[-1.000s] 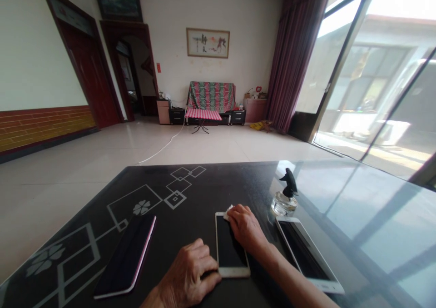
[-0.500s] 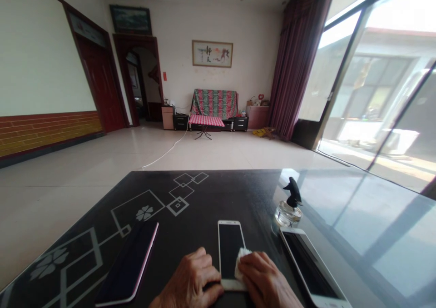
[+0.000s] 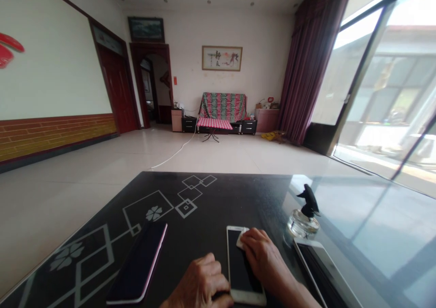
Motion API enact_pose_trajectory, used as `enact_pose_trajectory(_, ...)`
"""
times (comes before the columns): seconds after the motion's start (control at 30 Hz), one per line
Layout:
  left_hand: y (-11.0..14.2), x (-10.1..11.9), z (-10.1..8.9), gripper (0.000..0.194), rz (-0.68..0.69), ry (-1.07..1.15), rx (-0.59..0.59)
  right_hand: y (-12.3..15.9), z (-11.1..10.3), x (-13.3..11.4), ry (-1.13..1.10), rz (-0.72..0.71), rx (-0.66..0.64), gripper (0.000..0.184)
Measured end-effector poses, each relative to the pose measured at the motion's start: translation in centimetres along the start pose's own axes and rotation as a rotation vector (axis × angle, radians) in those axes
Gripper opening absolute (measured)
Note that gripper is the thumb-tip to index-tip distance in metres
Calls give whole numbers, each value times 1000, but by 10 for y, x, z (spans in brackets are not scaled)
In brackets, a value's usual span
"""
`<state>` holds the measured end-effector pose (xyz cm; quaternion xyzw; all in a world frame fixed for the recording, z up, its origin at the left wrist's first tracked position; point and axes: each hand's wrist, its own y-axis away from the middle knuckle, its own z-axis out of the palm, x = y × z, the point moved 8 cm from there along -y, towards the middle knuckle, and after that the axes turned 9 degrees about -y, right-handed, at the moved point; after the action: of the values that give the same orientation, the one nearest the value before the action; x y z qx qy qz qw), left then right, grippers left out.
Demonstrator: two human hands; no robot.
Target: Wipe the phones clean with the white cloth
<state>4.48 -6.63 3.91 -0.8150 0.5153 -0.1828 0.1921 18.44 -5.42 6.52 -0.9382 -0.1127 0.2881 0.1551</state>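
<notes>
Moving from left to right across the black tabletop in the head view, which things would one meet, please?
Dark phone with a pinkish edge → left hand → white-framed phone → spray bottle.

Three phones (image 3: 239,267), one spray bottle (image 3: 303,224), one white wad (image 3: 240,240) — and two bare hands (image 3: 267,255).

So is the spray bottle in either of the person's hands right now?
No, the spray bottle stands on the table, beyond the right hand, touched by neither hand.
</notes>
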Motion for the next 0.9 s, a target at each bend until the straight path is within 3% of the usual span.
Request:
enact_pose_trajectory(0.2, 0, 1, 1, 15, 7, -25, 8, -24, 9, 3, 41, -6, 26, 27)
enact_pose_trajectory(0.33, 0, 0, 2, 16, 17, -33, 16, -25, 11, -1, 60, -9, 31, 28)
enact_pose_trajectory(0.73, -2, 4, -7, 12, -20, 16, 3, 46, 8, -24, -78, -59, -159, 24)
enact_pose_trajectory(0.9, -2, 5, -9, 13, -7, 29, 11, 49, 7, -23, -96, -66, -181, 24)
